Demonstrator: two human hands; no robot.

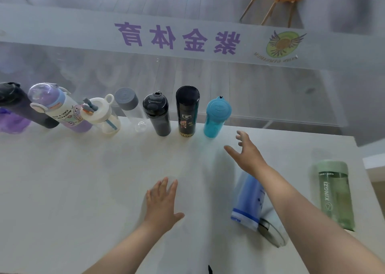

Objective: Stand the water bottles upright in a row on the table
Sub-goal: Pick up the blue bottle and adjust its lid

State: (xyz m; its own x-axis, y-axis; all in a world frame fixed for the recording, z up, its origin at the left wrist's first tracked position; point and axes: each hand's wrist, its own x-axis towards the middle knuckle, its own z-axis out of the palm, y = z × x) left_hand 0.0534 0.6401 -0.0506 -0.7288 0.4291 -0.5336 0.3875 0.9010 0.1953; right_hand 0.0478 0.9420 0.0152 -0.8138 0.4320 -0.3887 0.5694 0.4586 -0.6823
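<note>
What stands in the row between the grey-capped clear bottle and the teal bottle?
In the head view, two dark bottles stand between the grey-capped clear bottle and the teal bottle: a black flip-lid bottle, then a taller black patterned flask.

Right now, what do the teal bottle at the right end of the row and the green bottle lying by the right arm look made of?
Teal bottle: likely translucent plastic, since light shows through its body; the lid looks opaque and matte. Green bottle: seemingly clear tinted plastic or glass, as the table shows through its body; its pale green cap looks matte. The picture alone cannot settle plastic versus glass.
</note>
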